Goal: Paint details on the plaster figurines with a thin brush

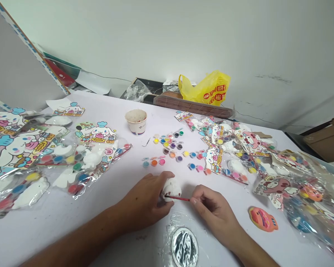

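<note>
My left hand (146,198) curls its fingers and thumb around a small white figurine (173,185) at the front middle of the table. A few dark red spots mark the figurine's lower part. Pinched in my right hand (211,207) is a thin red paintbrush (180,198). Its dark tip points left and meets the figurine's lower surface. Beyond my hands lie small open paint pots (154,162) in several colours. Just below the figurine, a round silvery disc (184,247) lies beside clear tape on the table.
A paper cup (136,121) stands behind the paint pots. Plastic-wrapped paint kits (94,155) cover the left, with more kits (236,167) on the right. A painted pink-and-orange figure (263,219) lies right of my right hand. A yellow bag (208,89) sits at the back.
</note>
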A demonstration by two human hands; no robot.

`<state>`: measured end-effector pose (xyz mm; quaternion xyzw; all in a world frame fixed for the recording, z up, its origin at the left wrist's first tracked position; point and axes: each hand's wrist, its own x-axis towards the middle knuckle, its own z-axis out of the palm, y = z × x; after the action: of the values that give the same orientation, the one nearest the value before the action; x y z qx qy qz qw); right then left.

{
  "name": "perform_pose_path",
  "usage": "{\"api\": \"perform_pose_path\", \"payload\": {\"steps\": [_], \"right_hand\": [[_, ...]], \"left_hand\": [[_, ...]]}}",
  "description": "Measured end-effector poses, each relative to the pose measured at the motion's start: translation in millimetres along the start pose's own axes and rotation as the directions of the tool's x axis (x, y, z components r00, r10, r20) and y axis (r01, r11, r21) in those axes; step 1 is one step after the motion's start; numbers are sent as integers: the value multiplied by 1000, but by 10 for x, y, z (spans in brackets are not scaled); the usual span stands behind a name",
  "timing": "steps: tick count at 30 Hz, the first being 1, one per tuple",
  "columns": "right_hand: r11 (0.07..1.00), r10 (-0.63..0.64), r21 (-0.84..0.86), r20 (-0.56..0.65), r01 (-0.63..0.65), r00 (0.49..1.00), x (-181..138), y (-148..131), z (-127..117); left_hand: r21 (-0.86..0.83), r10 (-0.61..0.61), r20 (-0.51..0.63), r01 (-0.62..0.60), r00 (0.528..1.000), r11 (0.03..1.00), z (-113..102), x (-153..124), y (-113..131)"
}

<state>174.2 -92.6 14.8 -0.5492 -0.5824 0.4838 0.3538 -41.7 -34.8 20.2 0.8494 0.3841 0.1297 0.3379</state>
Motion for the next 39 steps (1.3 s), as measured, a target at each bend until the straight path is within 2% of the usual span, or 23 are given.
{"api": "perform_pose_path", "payload": {"steps": [39], "right_hand": [[1000, 4, -21, -7, -4, 1000, -11, -9, 10]], "left_hand": [[-18, -25, 24, 26, 999, 1000, -34, 11, 21]]}}
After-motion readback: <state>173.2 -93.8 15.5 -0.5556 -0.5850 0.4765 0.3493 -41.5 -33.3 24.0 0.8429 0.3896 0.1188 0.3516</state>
